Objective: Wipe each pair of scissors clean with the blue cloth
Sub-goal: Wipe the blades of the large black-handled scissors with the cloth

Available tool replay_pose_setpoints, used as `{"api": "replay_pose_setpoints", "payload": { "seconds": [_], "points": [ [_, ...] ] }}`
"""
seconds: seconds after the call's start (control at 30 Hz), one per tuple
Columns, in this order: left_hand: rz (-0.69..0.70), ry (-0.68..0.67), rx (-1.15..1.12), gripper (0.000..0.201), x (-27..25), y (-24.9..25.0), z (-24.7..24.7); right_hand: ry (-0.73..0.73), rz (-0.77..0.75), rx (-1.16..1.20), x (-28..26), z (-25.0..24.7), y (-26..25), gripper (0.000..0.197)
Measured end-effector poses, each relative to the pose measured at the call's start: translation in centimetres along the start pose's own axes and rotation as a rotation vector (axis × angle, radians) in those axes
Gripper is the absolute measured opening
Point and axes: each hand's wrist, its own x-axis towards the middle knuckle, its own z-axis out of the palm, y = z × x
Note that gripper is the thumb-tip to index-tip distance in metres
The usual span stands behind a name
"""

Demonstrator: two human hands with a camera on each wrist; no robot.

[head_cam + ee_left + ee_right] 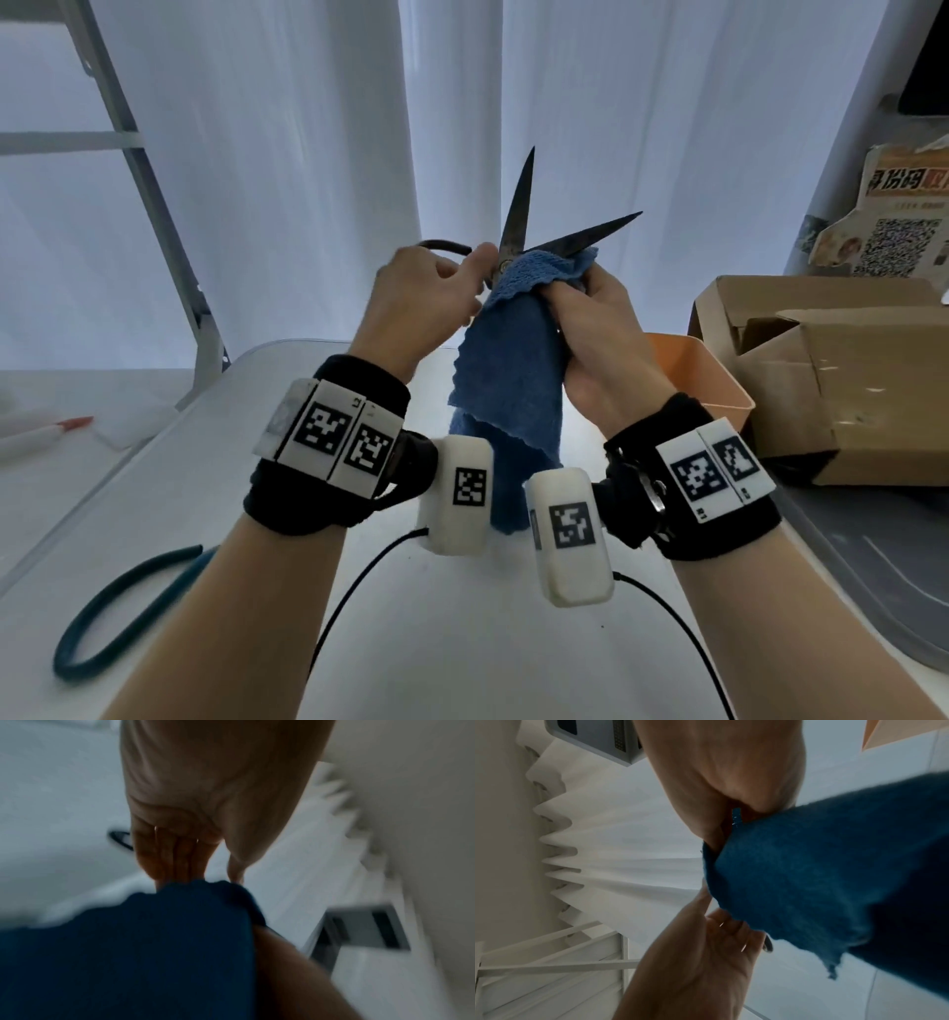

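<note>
We log one scissors (518, 231), blades spread, points far and up; our left hand (421, 303) grips the handles. Our right hand (590, 329) pinches the cloth (508, 360) round the right blade, whose axis runs up-right from those fingers.

The white table (462, 642) lies open beneath the raised hands. Its right edge is crowded by an orange bin (703, 380) and cardboard boxes (842, 380); a teal loop (118, 611) lies near the left edge.
</note>
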Motion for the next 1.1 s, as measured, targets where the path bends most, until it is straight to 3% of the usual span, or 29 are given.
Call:
{"api": "replay_pose_setpoints", "payload": {
  "seconds": [0.13,0.23,0.37,0.57,0.73,0.83,0.97,1.1],
  "points": [
    [-0.201,-0.091,-0.461,0.038,-0.5,0.6,1.4,-0.024,-0.017,0.043,-0.4,0.2,0.0,0.021],
    [-0.222,-0.109,-0.578,0.024,-0.8,1.1,1.7,-0.026,-0.015,0.010,-0.5,0.3,-0.1,0.020],
    [-0.226,-0.131,-0.637,0.026,-1.0,1.0,1.2,-0.055,0.003,-0.048,-0.6,0.1,-0.4,0.018],
    [-0.221,-0.141,-0.614,0.028,-0.6,0.6,0.5,-0.101,0.109,-0.083,-0.5,-0.2,-0.5,0.024],
    [-0.148,-0.196,-0.538,0.028,-0.5,1.0,0.5,-0.090,0.075,-0.092,-0.3,-0.3,-0.6,0.018],
    [-0.100,-0.142,-0.502,0.027,-0.5,1.2,0.9,-0.043,0.039,-0.117,-0.2,-0.3,-0.5,0.019],
    [-0.058,-0.094,-0.426,0.025,-0.3,1.3,1.2,-0.002,0.025,-0.112,-0.2,-0.5,-0.8,0.007],
    [-0.038,-0.072,-0.375,0.019,-0.4,1.5,1.2,0.010,0.020,-0.106,-0.2,-0.7,-1.0,0.012]
  ]
}}
